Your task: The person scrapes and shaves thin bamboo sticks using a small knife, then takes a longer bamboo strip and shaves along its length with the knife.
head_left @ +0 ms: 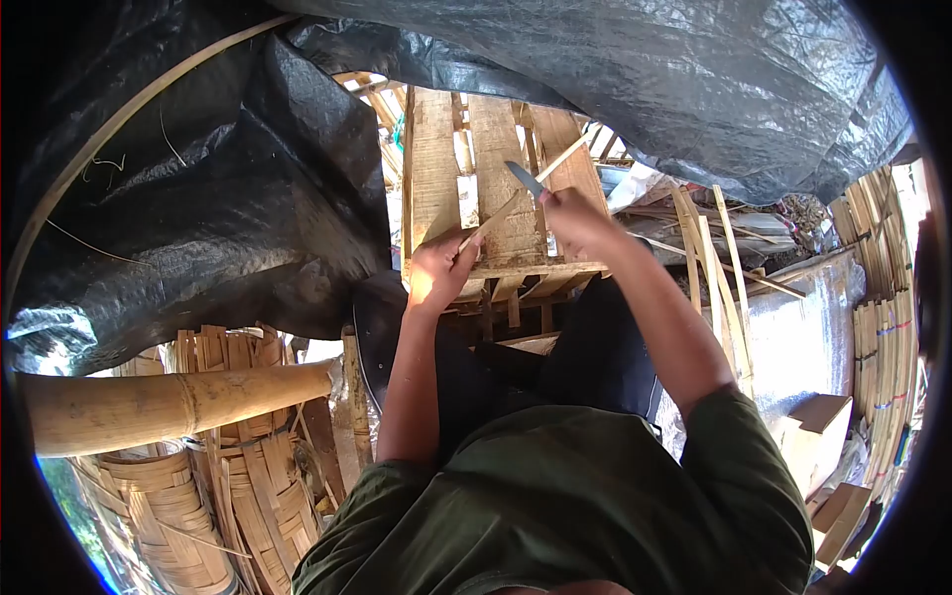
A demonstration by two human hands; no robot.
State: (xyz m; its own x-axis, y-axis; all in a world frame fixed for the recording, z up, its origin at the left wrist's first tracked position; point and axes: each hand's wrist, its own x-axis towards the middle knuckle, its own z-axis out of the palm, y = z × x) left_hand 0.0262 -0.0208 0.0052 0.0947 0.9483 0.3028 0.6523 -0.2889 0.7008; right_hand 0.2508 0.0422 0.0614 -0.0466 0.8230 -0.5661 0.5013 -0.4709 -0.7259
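Over the near part of a slatted wooden bench, my left hand is closed around a thin bamboo strip, which points up and to the right. To its right, my right hand grips a knife, its blade angled up and to the left. The blade lies just beyond the strip's far end; whether they touch is unclear. Another pale strip runs diagonally up and to the right from near the blade. My fingers partly hide the knife's handle.
Dark plastic sheeting hangs at the left and across the top. A thick bamboo pole and woven bamboo baskets are at the lower left. Long strips lean at the right, near cardboard boxes and bundled slats.
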